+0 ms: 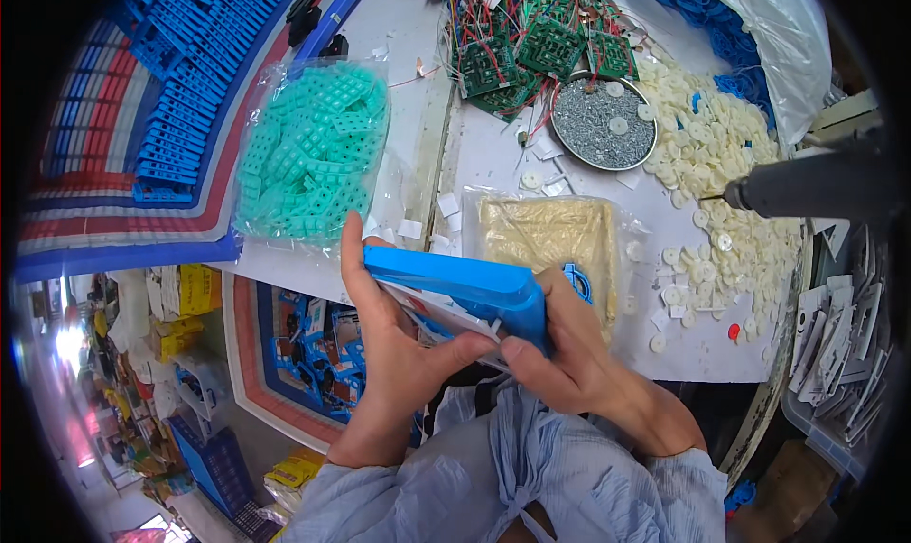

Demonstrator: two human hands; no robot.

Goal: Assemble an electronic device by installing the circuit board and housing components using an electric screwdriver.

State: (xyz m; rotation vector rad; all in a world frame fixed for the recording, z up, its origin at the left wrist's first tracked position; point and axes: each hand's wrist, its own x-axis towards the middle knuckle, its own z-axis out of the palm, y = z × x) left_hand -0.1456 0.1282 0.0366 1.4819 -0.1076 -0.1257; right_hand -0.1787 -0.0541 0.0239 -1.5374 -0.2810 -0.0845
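Observation:
Both hands hold a blue plastic casing point(455, 271) tilted on its side above the near edge of the table. A white panel is fitted along its lower face. My left hand point(391, 346) grips the left end, with its fingers up along the edge and the thumb on the white panel. At the right corner my right hand point(571, 358) is wrapped around the casing, thumb pressed close to the left one. Beyond the casing lies a clear plastic bag point(546, 225) of yellowish content, with a small blue plastic piece point(577, 282) on it.
A bag of mint-green keypads point(318, 149) lies left. Green circuit boards point(550, 50) with wires, a round dish of small metal screws point(604, 130) and a heap of cream discs point(702, 145) spread behind. A dark powered screwdriver point(788, 190) hangs at right. White panels point(835, 339) fill a bin.

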